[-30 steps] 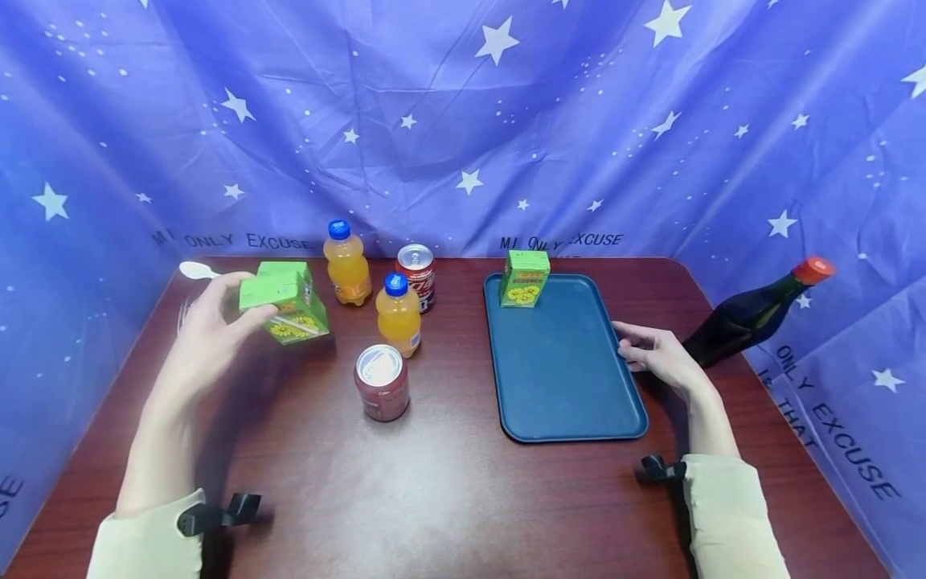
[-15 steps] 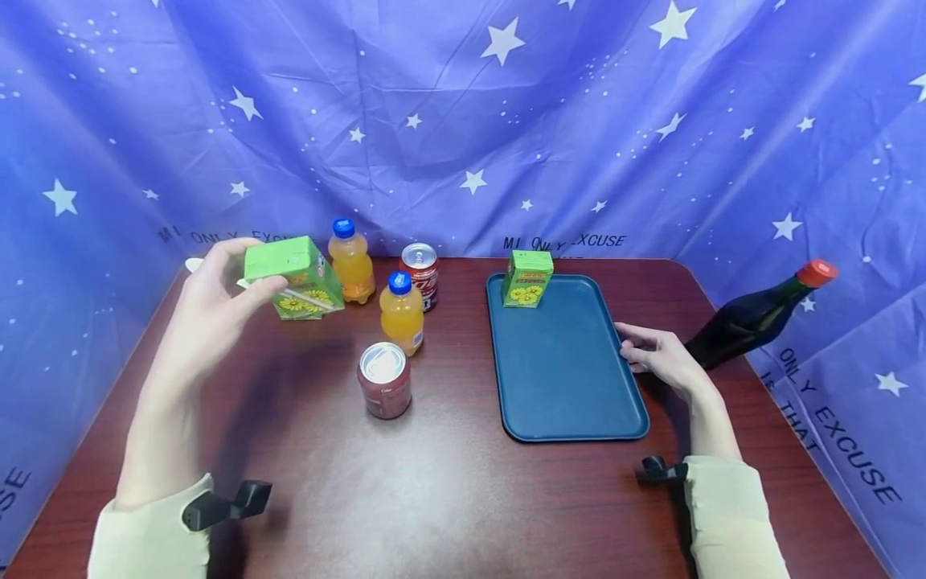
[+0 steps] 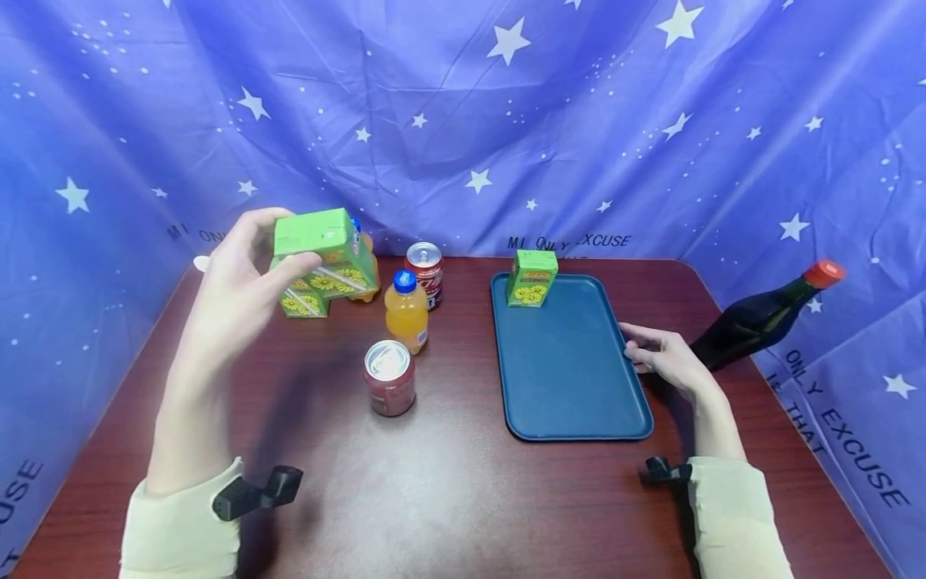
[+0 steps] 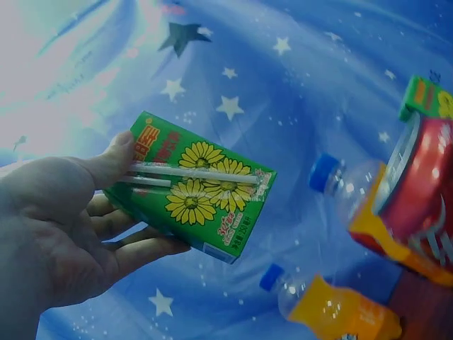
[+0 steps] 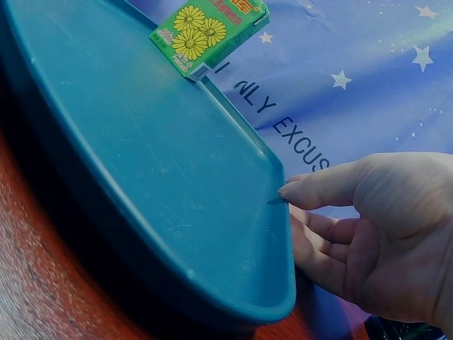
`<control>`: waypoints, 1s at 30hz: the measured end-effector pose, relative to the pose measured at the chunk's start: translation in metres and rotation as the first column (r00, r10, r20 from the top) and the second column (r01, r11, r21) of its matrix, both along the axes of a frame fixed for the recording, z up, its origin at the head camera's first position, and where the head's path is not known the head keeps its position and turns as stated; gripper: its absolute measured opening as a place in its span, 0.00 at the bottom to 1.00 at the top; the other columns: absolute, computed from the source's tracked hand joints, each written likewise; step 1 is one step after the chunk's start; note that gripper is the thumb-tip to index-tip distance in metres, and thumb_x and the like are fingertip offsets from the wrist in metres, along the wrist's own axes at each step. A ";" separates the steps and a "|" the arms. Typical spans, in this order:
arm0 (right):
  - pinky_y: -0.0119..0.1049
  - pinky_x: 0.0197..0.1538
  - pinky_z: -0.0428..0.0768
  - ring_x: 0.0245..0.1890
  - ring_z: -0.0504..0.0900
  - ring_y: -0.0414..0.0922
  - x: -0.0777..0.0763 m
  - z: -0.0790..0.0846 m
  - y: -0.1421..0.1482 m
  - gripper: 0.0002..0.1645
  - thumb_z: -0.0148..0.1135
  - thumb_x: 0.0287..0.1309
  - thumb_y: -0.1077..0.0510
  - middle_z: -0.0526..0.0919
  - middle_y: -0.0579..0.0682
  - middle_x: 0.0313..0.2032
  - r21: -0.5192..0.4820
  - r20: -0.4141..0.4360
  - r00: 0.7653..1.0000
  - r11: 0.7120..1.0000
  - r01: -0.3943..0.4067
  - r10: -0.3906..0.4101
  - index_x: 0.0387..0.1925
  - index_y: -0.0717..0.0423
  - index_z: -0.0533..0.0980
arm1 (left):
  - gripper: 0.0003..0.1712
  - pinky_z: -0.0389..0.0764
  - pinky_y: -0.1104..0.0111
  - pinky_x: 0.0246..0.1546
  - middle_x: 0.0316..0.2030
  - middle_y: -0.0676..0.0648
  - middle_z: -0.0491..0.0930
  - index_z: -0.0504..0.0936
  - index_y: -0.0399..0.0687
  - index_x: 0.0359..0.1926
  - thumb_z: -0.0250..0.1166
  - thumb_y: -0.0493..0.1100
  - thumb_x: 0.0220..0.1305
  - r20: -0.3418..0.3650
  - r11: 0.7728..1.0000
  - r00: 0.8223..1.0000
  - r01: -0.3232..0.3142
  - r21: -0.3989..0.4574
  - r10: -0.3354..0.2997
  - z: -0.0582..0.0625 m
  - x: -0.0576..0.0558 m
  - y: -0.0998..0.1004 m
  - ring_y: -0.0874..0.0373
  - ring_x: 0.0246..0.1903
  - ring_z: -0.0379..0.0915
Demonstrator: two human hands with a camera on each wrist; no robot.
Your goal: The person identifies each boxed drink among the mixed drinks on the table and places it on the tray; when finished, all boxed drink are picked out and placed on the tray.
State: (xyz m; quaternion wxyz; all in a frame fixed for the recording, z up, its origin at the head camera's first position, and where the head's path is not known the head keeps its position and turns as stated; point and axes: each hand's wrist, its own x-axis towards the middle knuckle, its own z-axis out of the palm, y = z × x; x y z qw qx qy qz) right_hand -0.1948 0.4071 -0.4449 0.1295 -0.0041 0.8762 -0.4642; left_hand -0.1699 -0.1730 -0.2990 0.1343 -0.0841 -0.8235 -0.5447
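Closest to me, the left hand [image 3: 235, 297] grips the top end of a green drink carton [image 3: 336, 273], thumb on its broad face. The carton is up off the desk [image 3: 463, 498], its long axis tilted, lower end slanting right. From those fingers the tray [image 3: 571, 362] lies well to the right, with the front can [image 3: 392, 392] and front orange bottle [image 3: 407, 318] between. That can seems to read "Coke". The right hand [image 3: 669, 358] is nearer the tray; its fingers pinch the right rim, beside a dark bottle [image 3: 752, 322]. Farther off I have a red can [image 3: 428, 281] whose lettering I can't make out, a rear orange bottle [image 3: 369, 244] mostly hidden, a desk carton [image 3: 304, 303] and a tray carton [image 3: 531, 279], upright at the far left corner. The held carton shows Chinese characters, partly under the thumb; the curtain [image 3: 434, 161] behind says "ONLY EXCUSE".
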 end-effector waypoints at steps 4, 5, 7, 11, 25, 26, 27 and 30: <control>0.29 0.45 0.87 0.40 0.85 0.30 0.001 0.000 0.001 0.33 0.54 0.77 0.58 0.83 0.48 0.46 0.009 0.005 1.000 1.000 0.005 -0.005 0.78 0.57 0.60 | 0.25 0.76 0.79 0.46 0.48 0.59 0.78 0.72 0.52 0.64 0.69 0.41 0.69 -0.015 1.000 1.000 -0.004 0.015 0.005 0.009 -0.001 0.010 0.63 0.49 0.74; 0.29 0.45 0.87 0.40 0.85 0.30 0.001 0.000 0.001 0.33 0.54 0.77 0.58 0.83 0.48 0.45 0.009 0.007 1.000 1.000 0.006 -0.006 0.78 0.56 0.60 | 0.25 0.76 0.78 0.46 0.48 0.59 0.78 0.73 0.52 0.64 0.69 0.42 0.69 -0.017 1.000 1.000 -0.004 0.017 0.004 0.011 -0.001 0.013 0.63 0.49 0.74; 0.30 0.45 0.87 0.40 0.85 0.30 0.001 -0.001 0.001 0.33 0.54 0.77 0.58 0.83 0.48 0.45 0.010 0.011 1.000 1.000 0.008 -0.008 0.78 0.56 0.60 | 0.26 0.76 0.77 0.44 0.48 0.58 0.78 0.73 0.52 0.64 0.70 0.43 0.68 -0.024 1.000 1.000 -0.007 0.021 0.008 0.016 -0.001 0.018 0.62 0.50 0.74; 0.30 0.45 0.87 0.40 0.84 0.29 0.000 -0.001 0.002 0.33 0.53 0.77 0.59 0.82 0.49 0.44 0.013 0.010 1.000 1.000 0.004 -0.004 0.78 0.57 0.60 | 0.26 0.76 0.76 0.44 0.50 0.55 0.79 0.75 0.51 0.63 0.72 0.42 0.66 -0.043 0.998 0.999 0.014 0.066 -0.012 0.022 -0.002 0.031 0.60 0.52 0.73; 0.30 0.44 0.87 0.38 0.84 0.30 -0.002 -0.002 0.002 0.33 0.55 0.76 0.59 0.82 0.44 0.41 0.006 -0.008 1.000 1.000 -0.005 0.005 0.77 0.59 0.61 | 0.25 0.78 0.73 0.47 0.51 0.45 0.81 0.76 0.48 0.61 0.73 0.41 0.65 -0.042 0.986 0.993 0.118 0.114 -0.113 0.022 -0.009 0.083 0.59 0.49 0.77; 0.30 0.44 0.87 0.38 0.84 0.29 -0.002 -0.003 0.003 0.33 0.55 0.76 0.60 0.82 0.43 0.41 0.002 -0.010 1.000 1.000 -0.006 0.006 0.77 0.59 0.61 | 0.26 0.78 0.72 0.48 0.52 0.45 0.80 0.75 0.48 0.61 0.73 0.41 0.64 -0.043 0.986 0.992 0.124 0.108 -0.120 0.023 -0.009 0.086 0.58 0.49 0.77; 0.29 0.44 0.87 0.39 0.84 0.29 -0.002 -0.003 0.003 0.33 0.55 0.76 0.60 0.82 0.43 0.41 -0.002 -0.010 1.000 1.000 -0.007 0.007 0.77 0.59 0.61 | 0.26 0.78 0.71 0.48 0.52 0.45 0.80 0.75 0.48 0.61 0.73 0.42 0.64 -0.040 0.986 0.991 0.128 0.103 -0.125 0.023 -0.010 0.089 0.58 0.49 0.76; 0.29 0.44 0.87 0.39 0.83 0.29 -0.003 -0.003 0.003 0.33 0.55 0.76 0.60 0.82 0.41 0.40 -0.017 -0.010 1.000 1.000 -0.011 0.010 0.77 0.60 0.61 | 0.27 0.77 0.68 0.50 0.51 0.46 0.81 0.76 0.50 0.61 0.75 0.43 0.63 -0.038 0.987 0.990 0.138 0.078 -0.135 0.023 -0.011 0.097 0.59 0.51 0.75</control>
